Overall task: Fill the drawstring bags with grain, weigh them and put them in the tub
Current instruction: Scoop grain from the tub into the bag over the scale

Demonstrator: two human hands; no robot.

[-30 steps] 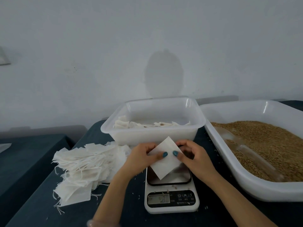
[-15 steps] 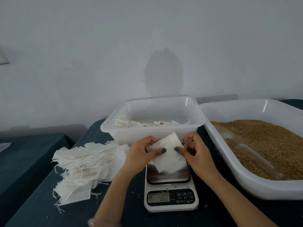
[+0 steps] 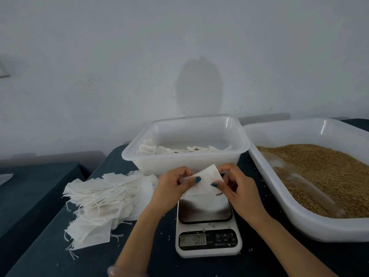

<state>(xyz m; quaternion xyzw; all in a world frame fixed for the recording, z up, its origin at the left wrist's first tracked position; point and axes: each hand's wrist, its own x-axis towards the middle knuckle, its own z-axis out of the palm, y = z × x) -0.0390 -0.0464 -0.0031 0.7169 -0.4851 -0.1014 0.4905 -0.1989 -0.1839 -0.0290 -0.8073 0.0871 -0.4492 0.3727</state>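
Note:
My left hand [image 3: 171, 186] and my right hand [image 3: 237, 188] both pinch an empty white drawstring bag [image 3: 205, 181] just above the platform of a small digital scale [image 3: 207, 232]. Thumbs lie on top of the bag, fingers behind it. A clear plastic tub [image 3: 187, 156] stands right behind the hands, with several filled bags [image 3: 157, 149] on its floor. To the right a large white tray [image 3: 299, 214] holds brown grain [image 3: 323, 172] with a clear scoop [image 3: 299, 180] lying in it. A heap of empty bags [image 3: 103, 198] lies left of the scale.
Everything stands on a dark blue cloth-covered table [image 3: 50, 252]. A second dark surface [image 3: 30, 188] sits lower to the left across a gap. A plain wall rises directly behind the tub. Loose grains dot the cloth around the scale.
The bag has been lifted and turned from a diamond angle to a flatter one, with both hands shifting their pinch on its upper edge. The tub, tray and scale stay put.

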